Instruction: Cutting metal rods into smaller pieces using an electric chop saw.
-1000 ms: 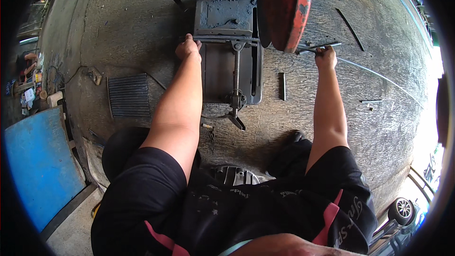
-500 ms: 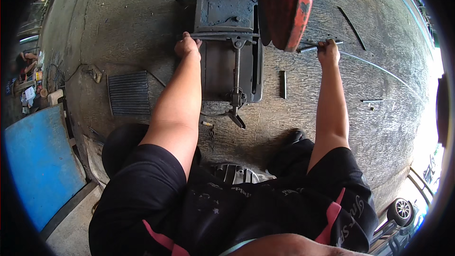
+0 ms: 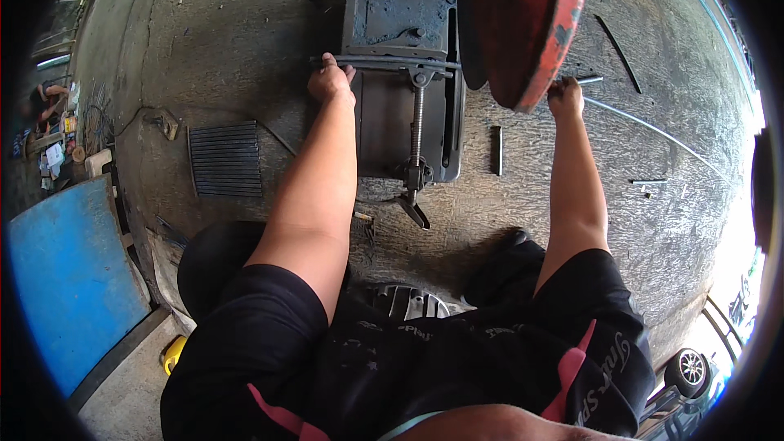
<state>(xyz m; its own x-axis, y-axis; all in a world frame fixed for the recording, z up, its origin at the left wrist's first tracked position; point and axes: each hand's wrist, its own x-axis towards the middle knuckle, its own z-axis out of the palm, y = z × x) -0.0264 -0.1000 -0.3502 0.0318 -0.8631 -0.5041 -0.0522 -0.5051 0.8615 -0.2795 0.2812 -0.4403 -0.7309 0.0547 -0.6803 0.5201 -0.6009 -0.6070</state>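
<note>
A cut-off saw with a scuffed red blade guard (image 3: 543, 41) stands in front of me. On its grey base, metal rods (image 3: 388, 61) lie crosswise between the back plate (image 3: 396, 20) and the jaw of the screw clamp (image 3: 419, 118). My left hand (image 3: 331, 82) is closed around the rods' left end. My right hand (image 3: 565, 98) is closed around a short metal bar (image 3: 590, 80), right beside the guard's lower edge. The guard hides part of that bar, and I cannot tell whether it joins the saw.
A row of cut dark rods (image 3: 224, 159) lies on the floor at left, near a cable. Short bar pieces (image 3: 496, 151) and a thin dark strip (image 3: 618, 53) lie at right. A blue panel (image 3: 73, 278) stands at lower left. Far left, another person (image 3: 51, 98) is partly visible.
The red guard has shifted right and down in the picture, looks larger and covers more of the bar. Both hands keep their grip. A yellow object has come into view at lower left.
</note>
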